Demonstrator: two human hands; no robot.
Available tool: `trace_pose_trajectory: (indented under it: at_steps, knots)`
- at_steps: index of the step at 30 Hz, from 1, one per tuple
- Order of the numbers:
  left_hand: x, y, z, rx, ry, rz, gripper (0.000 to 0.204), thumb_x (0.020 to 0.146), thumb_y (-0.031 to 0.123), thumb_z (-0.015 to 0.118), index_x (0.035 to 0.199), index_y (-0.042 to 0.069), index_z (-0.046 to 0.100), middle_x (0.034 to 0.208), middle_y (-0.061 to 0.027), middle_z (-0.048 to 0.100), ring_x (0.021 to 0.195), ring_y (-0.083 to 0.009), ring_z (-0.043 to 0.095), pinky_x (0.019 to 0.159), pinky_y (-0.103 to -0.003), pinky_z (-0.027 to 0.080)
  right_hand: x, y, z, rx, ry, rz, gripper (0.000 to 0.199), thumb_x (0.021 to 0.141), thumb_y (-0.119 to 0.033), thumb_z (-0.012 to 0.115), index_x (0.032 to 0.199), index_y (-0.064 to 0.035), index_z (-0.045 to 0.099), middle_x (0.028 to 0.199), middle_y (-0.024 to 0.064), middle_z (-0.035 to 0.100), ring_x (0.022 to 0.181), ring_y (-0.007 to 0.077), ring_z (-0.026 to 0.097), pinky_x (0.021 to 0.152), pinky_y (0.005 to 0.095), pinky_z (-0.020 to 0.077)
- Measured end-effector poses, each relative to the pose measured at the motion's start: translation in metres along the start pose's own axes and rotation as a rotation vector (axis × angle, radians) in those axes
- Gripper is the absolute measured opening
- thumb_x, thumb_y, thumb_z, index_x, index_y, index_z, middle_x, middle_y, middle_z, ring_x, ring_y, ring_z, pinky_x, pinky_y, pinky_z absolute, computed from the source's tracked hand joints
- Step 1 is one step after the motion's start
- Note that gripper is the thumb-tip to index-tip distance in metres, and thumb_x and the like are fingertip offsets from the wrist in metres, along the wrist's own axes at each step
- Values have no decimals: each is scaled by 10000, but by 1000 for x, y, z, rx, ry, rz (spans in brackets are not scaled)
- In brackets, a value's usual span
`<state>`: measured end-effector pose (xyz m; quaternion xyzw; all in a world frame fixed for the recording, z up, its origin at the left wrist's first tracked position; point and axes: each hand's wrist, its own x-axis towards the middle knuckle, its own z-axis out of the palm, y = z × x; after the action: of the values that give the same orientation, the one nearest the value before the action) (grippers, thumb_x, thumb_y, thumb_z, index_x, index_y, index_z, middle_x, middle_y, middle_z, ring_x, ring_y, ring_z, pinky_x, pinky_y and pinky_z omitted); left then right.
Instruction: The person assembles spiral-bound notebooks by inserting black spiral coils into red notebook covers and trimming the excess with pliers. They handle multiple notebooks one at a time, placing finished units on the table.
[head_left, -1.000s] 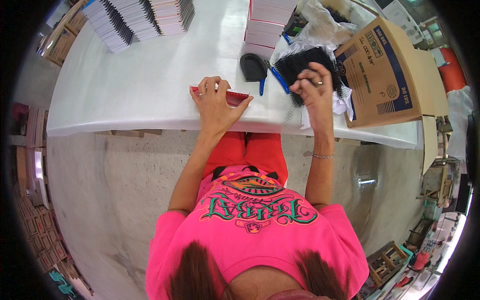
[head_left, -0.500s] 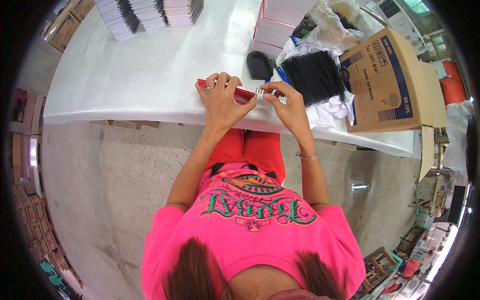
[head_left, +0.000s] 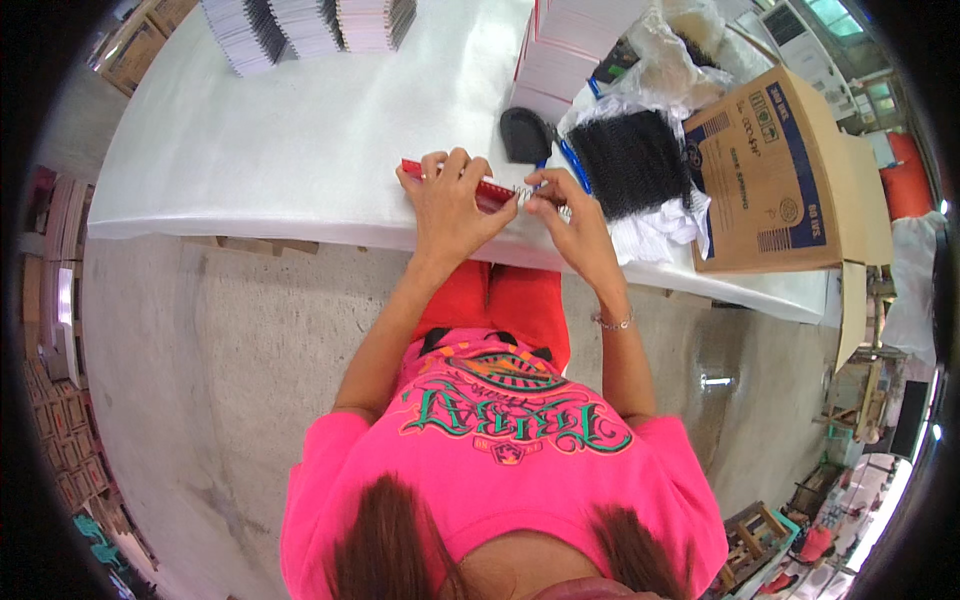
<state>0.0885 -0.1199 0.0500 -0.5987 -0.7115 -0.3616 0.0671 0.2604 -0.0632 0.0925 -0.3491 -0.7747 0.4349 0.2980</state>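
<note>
Near the front edge of the white table, my left hand (head_left: 450,205) grips a red-covered notebook (head_left: 412,168) with a row of punched holes along its edge. Its fingers lie over the top and its thumb is at the right end. My right hand (head_left: 572,218) pinches a thin spiral wire coil (head_left: 523,192) at the notebook's right end. The coil's tip meets the holes there, but how far it is threaded cannot be made out. Part of the coil is hidden behind my right fingers.
Right of my hands, a heap of black spiral coils (head_left: 630,160) lies on white paper (head_left: 645,238), beside a blue-handled tool (head_left: 572,168) and a black dish (head_left: 524,136). An open cardboard box (head_left: 750,190) stands farther right. Behind are red-edged book stacks (head_left: 570,45) and spiral-bound stacks (head_left: 375,28).
My right hand and the coil have come up against the notebook's right end, where a gap showed before. The left hand keeps its grip; the whole view has shifted slightly.
</note>
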Motion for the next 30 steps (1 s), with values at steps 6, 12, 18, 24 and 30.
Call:
trace_pose_trajectory:
  at_steps: [6, 12, 18, 24, 30]
  knots:
    - [4, 1, 1, 9, 28, 16, 417, 637, 473, 767, 859, 146, 637, 965, -37, 550, 1024, -281, 502, 903, -626, 295, 3, 19, 6, -121, 5, -92, 158, 974, -119, 580, 1034, 23, 616, 811, 99, 645, 754, 150, 599, 708, 306, 474]
    - [4, 0, -2, -26, -32, -2, 435, 728, 505, 738, 931, 132, 645, 996, -27, 549, 1054, -270, 499, 922, -637, 284, 5, 5, 12, -70, 103, -141, 129, 983, -98, 553, 1001, 23, 592, 772, 118, 596, 675, 201, 553, 669, 318, 456]
    - [2, -12, -11, -76, -102, 29, 373, 841, 412, 691, 1095, 156, 596, 1094, -34, 532, 1104, -266, 501, 972, -596, 297, 10, 7, 11, -276, 146, -270, 190, 899, -108, 644, 1038, -5, 565, 890, 161, 610, 775, 324, 581, 704, 410, 428]
    - [2, -23, -12, -383, 174, -110, 514, 797, 221, 784, 1238, 114, 543, 1323, -166, 375, 1259, -367, 399, 1036, -496, 354, 13, 6, 16, -336, 135, -207, 159, 920, -146, 632, 1023, -36, 582, 933, 136, 620, 884, 314, 607, 768, 410, 397]
    - [-10, -31, 1, -479, 129, -190, 575, 784, 191, 808, 1264, 86, 509, 1263, -180, 381, 1171, -367, 427, 1004, -463, 371, 17, 12, 17, -466, 116, -285, 124, 928, -148, 608, 994, -44, 615, 920, 109, 630, 902, 320, 606, 775, 421, 405]
